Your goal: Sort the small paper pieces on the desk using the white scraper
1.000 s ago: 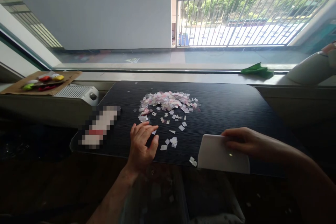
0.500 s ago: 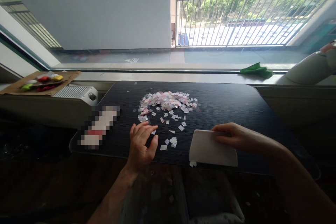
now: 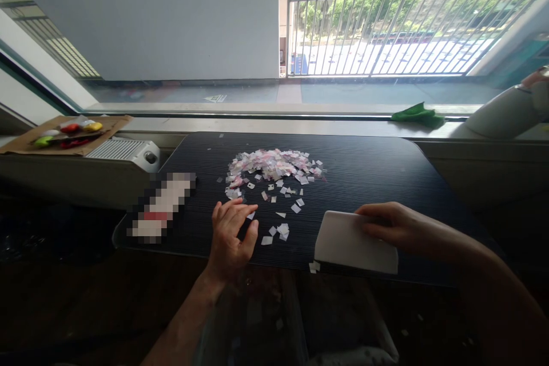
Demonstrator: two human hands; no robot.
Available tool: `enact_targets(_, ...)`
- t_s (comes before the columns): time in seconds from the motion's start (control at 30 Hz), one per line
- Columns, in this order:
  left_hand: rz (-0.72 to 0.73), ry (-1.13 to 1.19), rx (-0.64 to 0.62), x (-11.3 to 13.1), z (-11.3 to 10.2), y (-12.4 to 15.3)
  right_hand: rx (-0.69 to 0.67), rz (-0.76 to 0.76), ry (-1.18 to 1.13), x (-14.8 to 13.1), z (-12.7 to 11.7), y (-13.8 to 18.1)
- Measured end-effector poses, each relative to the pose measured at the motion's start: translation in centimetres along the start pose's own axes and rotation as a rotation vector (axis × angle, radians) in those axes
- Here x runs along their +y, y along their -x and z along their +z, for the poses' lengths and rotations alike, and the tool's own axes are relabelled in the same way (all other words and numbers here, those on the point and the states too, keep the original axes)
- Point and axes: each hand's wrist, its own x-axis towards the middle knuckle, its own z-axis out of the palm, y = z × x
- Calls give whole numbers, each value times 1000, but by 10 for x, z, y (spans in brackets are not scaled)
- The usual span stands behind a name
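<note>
My left hand (image 3: 231,233) rests flat on the black tabletop (image 3: 364,171), fingers stretched toward loose paper scraps (image 3: 278,231). My right hand (image 3: 392,226) grips the top edge of a white plastic scraper (image 3: 351,243) held upright near the table's front edge. A couple of scraps (image 3: 314,266) lie at the scraper's lower left corner. Farther back sits a pile of small pink and white paper squares (image 3: 274,164).
A blurred-out flat object (image 3: 162,206) lies at the table's left. Behind it stand a white device (image 3: 128,151) and a cardboard sheet with coloured items (image 3: 68,131). A green cloth (image 3: 418,114) and a pale sleeve (image 3: 506,111) rest on the sill.
My right hand slid the scraper left along the front edge up against the nearby scraps, then drew it back slightly to the right. The left hand stayed put.
</note>
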Motion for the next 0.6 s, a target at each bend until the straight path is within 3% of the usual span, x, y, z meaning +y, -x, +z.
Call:
enact_targets(0.37,5,2,-1,0,0,-1,-74,-21,22,-1,1,4)
enact_targets(0.6,-11,7,3,1,1,0,181,-81,95,-17,18,-15)
